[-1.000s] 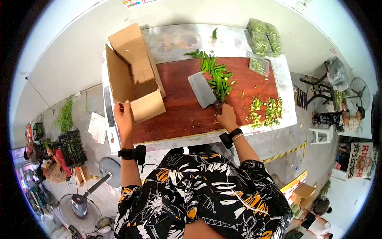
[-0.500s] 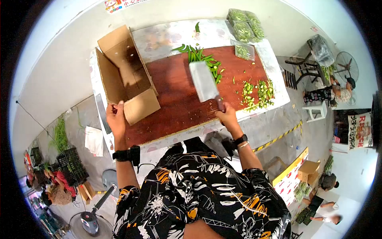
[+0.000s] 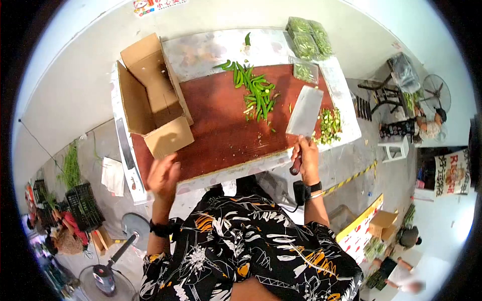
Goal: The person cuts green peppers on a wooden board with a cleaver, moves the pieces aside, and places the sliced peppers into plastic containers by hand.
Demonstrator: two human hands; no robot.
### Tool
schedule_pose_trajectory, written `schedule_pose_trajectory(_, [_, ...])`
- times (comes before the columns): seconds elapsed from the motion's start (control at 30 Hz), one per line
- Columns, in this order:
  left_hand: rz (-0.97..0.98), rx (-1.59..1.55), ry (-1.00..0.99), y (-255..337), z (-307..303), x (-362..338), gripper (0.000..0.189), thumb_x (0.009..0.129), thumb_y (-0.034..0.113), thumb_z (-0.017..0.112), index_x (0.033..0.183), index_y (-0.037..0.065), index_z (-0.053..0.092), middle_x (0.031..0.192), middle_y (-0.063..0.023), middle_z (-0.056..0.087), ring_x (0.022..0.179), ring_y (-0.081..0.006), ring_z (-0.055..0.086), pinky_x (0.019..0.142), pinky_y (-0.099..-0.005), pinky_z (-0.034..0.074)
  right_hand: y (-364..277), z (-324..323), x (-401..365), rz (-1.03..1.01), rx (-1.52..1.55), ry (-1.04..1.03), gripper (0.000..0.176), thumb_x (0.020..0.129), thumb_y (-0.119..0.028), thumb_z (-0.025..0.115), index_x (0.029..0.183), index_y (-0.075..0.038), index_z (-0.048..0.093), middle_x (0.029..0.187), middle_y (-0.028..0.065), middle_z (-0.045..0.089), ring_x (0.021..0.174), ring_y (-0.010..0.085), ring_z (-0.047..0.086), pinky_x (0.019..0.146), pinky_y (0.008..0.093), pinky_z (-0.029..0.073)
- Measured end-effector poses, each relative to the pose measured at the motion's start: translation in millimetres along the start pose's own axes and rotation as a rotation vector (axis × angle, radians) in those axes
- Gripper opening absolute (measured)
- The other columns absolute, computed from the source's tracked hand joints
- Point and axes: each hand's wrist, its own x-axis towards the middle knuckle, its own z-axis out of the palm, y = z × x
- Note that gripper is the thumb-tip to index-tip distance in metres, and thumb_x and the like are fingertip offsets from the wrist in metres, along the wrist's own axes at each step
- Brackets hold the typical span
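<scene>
My right hand point(image 3: 307, 159) grips the dark handle of a cleaver point(image 3: 305, 111), whose broad blade lies over the right part of the red-brown board point(image 3: 216, 135), beside chopped green pieces point(image 3: 330, 126). My left hand point(image 3: 163, 176), slightly blurred, is raised at the board's front left edge with its fingers partly curled; whether it holds anything is unclear. Just beyond it stands an open cardboard box point(image 3: 170, 138). Whole green peppers point(image 3: 257, 90) lie in a heap at the board's middle, and one more pepper point(image 3: 247, 38) lies behind on the patterned tabletop point(image 3: 201, 50).
Packed clear trays point(image 3: 307, 39) are stacked at the back right, with another clear tray point(image 3: 305, 72) on the board. A floor fan point(image 3: 105, 278), a black crate point(image 3: 85, 205) and people are at left. More people, a white stool point(image 3: 395, 149) and a carton point(image 3: 382, 224) are at right.
My left hand has left the box and moved toward me. The cleaver has gone right, from beside the peppers to the chopped pieces. The pepper heap has shifted and spread toward the front.
</scene>
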Motion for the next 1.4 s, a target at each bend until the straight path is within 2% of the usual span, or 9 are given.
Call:
schedule_pose_trajectory(0.03, [0.096,0.015,-0.017,13,20,13,0.024,0.075,-0.001,0.065,0.099,-0.001,0.063,0.086,-0.0121,0.062,0.073,-0.0206,0.059,0.065,-0.0280,0.048,5,-5,7,0.039,0.002,-0.009,0.022,0.090,-0.027,0.055,0.082,-0.007,0.048,0.056,0.0008,0.046,0.041,0.0101,0.044,0.036,0.0243,0.039])
schedule_pose_trajectory(0.07, [-0.030,-0.006,-0.119,27,37,21,0.022,0.077,0.000,0.063,0.099,0.000,0.063,0.092,-0.0129,0.063,0.079,-0.0221,0.061,0.070,-0.0282,0.048,7,-8,13,0.083,0.008,-0.013,0.023,0.090,-0.027,0.055,0.082,-0.007,0.048,0.055,0.0009,0.046,0.041,0.0100,0.044,0.037,0.0243,0.039])
schedule_pose_trajectory(0.13, [-0.007,-0.097,-0.225,40,78,43,0.026,0.077,0.001,0.062,0.103,0.000,0.060,0.087,-0.0133,0.061,0.079,-0.0239,0.059,0.071,-0.0279,0.047,9,-19,27,0.134,0.036,-0.039,0.021,0.089,-0.025,0.055,0.082,-0.007,0.049,0.055,0.0012,0.046,0.042,0.0102,0.044,0.037,0.0244,0.038])
schedule_pose_trajectory(0.23, [-0.103,-0.172,-0.383,41,149,69,0.025,0.080,0.004,0.059,0.105,0.003,0.059,0.098,-0.0141,0.057,0.089,-0.0267,0.057,0.076,-0.0303,0.046,5,-34,40,0.163,0.011,-0.051,0.016,0.087,-0.017,0.054,0.078,-0.007,0.047,0.055,0.0017,0.047,0.041,0.0112,0.045,0.037,0.0249,0.038])
schedule_pose_trajectory(0.4, [0.052,-0.014,-0.355,-1,256,118,0.027,0.079,0.002,0.056,0.106,0.003,0.059,0.106,-0.0147,0.056,0.098,-0.0322,0.053,0.083,-0.0360,0.045,-1,-66,53,0.149,-0.096,-0.097,0.017,0.087,-0.017,0.054,0.076,-0.006,0.047,0.055,0.0006,0.047,0.042,0.0099,0.045,0.037,0.0245,0.038])
schedule_pose_trajectory(0.57, [0.121,0.269,-0.358,-35,314,159,0.036,0.073,-0.007,0.050,0.106,0.003,0.058,0.115,-0.0123,0.054,0.106,-0.0335,0.048,0.088,-0.0391,0.042,7,-94,54,0.198,-0.180,-0.086,0.019,0.086,-0.017,0.056,0.075,-0.005,0.046,0.056,0.0011,0.047,0.044,0.0090,0.046,0.038,0.0239,0.038])
schedule_pose_trajectory(0.97, [0.257,0.464,-0.515,-73,336,175,0.028,0.072,-0.003,0.055,0.098,0.006,0.058,0.104,-0.0090,0.054,0.099,-0.0309,0.050,0.081,-0.0406,0.043,23,-116,52,0.256,-0.209,-0.039,0.022,0.085,-0.016,0.056,0.070,-0.003,0.047,0.054,0.0018,0.049,0.041,0.0102,0.046,0.037,0.0252,0.039])
schedule_pose_trajectory(1.27, [0.190,0.209,-0.289,-39,292,127,0.024,0.076,0.005,0.063,0.099,0.005,0.055,0.095,-0.0138,0.058,0.089,-0.0353,0.055,0.075,-0.0423,0.046,16,-90,54,0.235,-0.244,-0.126,0.016,0.086,-0.015,0.055,0.078,-0.003,0.048,0.057,0.0013,0.048,0.043,0.0095,0.047,0.037,0.0249,0.039])
schedule_pose_trajectory(1.4, [-0.195,0.178,-0.359,-23,276,92,0.018,0.078,0.012,0.062,0.094,0.008,0.055,0.096,-0.0123,0.060,0.089,-0.0317,0.057,0.074,-0.0402,0.046,10,-64,53,0.196,-0.277,-0.221,0.016,0.085,-0.016,0.056,0.080,-0.003,0.048,0.057,0.0011,0.049,0.044,0.0087,0.046,0.039,0.0245,0.039])
